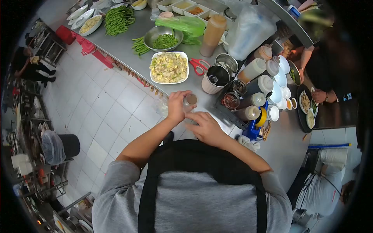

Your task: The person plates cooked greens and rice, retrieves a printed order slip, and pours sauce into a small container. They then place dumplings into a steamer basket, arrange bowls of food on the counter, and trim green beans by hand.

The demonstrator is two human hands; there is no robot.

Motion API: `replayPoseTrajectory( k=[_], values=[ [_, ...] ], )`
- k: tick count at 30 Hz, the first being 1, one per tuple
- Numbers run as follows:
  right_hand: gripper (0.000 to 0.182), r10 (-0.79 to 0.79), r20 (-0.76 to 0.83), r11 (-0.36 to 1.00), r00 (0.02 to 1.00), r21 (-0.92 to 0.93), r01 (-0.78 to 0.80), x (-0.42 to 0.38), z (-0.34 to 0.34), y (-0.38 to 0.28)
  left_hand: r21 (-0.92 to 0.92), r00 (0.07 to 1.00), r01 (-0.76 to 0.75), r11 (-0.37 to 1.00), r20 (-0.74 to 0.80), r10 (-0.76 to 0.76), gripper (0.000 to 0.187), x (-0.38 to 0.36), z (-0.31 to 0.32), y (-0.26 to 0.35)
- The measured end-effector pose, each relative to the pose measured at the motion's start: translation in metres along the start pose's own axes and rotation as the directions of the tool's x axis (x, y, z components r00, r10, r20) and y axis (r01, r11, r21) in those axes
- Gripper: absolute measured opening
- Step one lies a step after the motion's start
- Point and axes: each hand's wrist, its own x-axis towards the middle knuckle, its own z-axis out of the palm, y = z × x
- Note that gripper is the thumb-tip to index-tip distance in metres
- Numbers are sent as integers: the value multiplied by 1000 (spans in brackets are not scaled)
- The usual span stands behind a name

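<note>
My left hand point(177, 105) is wrapped round a small clear container point(190, 99) with brown contents, at the near edge of the counter. Just below and to the right, my right hand point(205, 126) has its fingers apart, close to the container's lower side; nothing shows in it. Beyond the hands stands a white square dish point(169, 67) of fried rice. Red-handled scissors point(199, 66) lie at the dish's right. A steel pitcher point(215, 79) stands to the right of the container.
Green beans point(118, 20) and a steel bowl point(149, 39) are at the back. Several squeeze bottles point(251, 70) crowd the right side. At the far right, a co-worker's hand point(319, 95) is near a black tray point(303, 116). Another person point(33, 64) stands far left.
</note>
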Motion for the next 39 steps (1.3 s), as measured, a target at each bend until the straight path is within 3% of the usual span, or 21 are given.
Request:
replayPoseTrajectory(
  k=[3, 6, 11, 14, 17, 21, 23, 28, 31, 34, 39],
  values=[
    [34, 265, -150, 956, 953, -85, -279, 8, 35, 14, 13, 998, -49, 999, 27, 48, 51, 5, -5, -9],
    [31, 524, -235, 850, 819, 93, -518, 15, 54, 25, 18, 994, -15, 1000, 106, 13, 53, 5, -10, -12],
    [28, 640, -345, 765, 687, 201, -611, 26, 72, 38, -103, 983, -77, 992, 156, 92, 56, 16, -18, -22],
    [27, 687, -355, 721, 634, 234, -652, 28, 77, 39, -224, 931, 188, 956, 352, -101, 55, 23, -32, -16],
    [27, 778, -297, 627, 554, 319, -710, 28, 74, 43, -294, 899, 258, 921, 421, -117, 53, 24, -30, -21],
    [22, 903, -250, 426, 349, 421, -801, 37, 69, 49, -353, 803, 453, 818, 560, -203, 39, 34, -17, -32],
    [25, 917, -260, 395, 302, 499, -771, 34, 74, 56, -364, 729, 601, 712, 615, -301, 32, 39, -19, -23],
    [22, 969, -23, 179, 246, 752, -635, 26, 77, 71, -345, 727, 600, 721, 611, -313, 23, 43, -8, -31],
    [19, 974, -20, 156, 227, 784, -601, 26, 76, 71, -304, 696, 638, 708, 620, -361, 20, 47, -6, -30],
    [21, 964, 116, 59, 241, 786, -615, 22, 77, 80, -240, 678, 623, 745, 641, -361, 18, 52, -5, -30],
    [26, 959, 228, -65, 169, 756, -651, 25, 76, 87, -70, 585, 608, 791, 713, -387, 24, 66, -2, -32]
  ],
)
